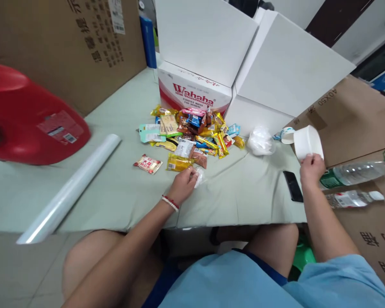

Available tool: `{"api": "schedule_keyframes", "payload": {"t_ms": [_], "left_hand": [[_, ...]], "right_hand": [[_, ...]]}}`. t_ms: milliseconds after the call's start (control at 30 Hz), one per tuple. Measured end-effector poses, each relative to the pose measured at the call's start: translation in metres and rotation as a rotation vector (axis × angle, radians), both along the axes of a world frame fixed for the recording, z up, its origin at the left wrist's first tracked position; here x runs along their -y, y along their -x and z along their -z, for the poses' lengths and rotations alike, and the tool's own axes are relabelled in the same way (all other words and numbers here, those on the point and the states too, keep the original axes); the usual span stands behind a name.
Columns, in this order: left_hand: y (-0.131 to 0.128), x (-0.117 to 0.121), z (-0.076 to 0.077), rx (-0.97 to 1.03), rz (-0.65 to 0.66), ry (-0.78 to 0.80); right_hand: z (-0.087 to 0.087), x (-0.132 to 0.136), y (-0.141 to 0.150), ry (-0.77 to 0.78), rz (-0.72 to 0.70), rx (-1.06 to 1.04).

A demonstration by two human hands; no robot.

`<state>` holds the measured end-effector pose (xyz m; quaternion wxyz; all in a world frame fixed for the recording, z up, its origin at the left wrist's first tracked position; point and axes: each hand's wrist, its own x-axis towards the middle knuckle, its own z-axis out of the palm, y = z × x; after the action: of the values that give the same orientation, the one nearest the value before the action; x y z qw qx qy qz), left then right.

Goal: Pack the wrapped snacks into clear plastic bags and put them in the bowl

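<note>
My left hand [182,185] is closed, its fingertips pinching a small piece of crumpled clear plastic [199,178] just above the cloth. Directly beyond it lies a heap of wrapped snacks [195,128], with a yellow packet [179,162] and a brown packet [199,158] closest to my fingers. A red-and-cream snack packet [148,164] rests apart, left of the heap. On the right, my right hand [312,170] grips a white paper bowl [308,143] by its lower edge, holding it tilted. A black phone [293,186] lies just left of that hand.
Behind the snacks stand a Wahaha box [194,92] and white boxes [266,64]. A bundle of white plastic [261,141] and a tape roll [288,135] sit at right, near plastic bottles [356,173]. Leftward are a plastic-film roll [72,188] and red jug [28,115].
</note>
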<state>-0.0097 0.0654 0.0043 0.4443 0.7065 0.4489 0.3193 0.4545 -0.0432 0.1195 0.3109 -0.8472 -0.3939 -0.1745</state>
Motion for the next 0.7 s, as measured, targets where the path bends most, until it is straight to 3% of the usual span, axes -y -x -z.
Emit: {"api": "schedule_keyframes", "payload": {"t_ms": [133,233,300,400,500,567,633,700], "left_hand": [[-0.012,0.013,0.003,0.173,0.091,0.309],[-0.016,0.016,0.001,0.343,0.108,0.476],[-0.018,0.016,0.000,0.451,0.110,0.505],[-0.020,0.015,0.000,0.490,0.147,0.431],[-0.023,0.017,0.005,0.453,0.202,0.308],[-0.025,0.021,0.008,0.470,0.203,0.321],[-0.025,0.024,0.011,0.503,0.167,0.405],[-0.023,0.024,0.012,0.515,0.118,0.474]], "right_hand": [[0.031,-0.019,-0.022,0.148,0.128,-0.072],[0.036,-0.044,-0.020,0.230,0.115,-0.126],[0.033,-0.055,-0.001,0.201,0.066,-0.096],[0.033,-0.052,0.067,0.057,-0.152,-0.149],[0.049,-0.035,0.165,0.121,-0.649,-0.542],[0.066,-0.028,0.223,0.161,-0.885,-0.657],[0.083,-0.030,0.259,0.113,-0.892,-0.771],[0.097,-0.033,0.272,0.008,-0.809,-0.968]]}}
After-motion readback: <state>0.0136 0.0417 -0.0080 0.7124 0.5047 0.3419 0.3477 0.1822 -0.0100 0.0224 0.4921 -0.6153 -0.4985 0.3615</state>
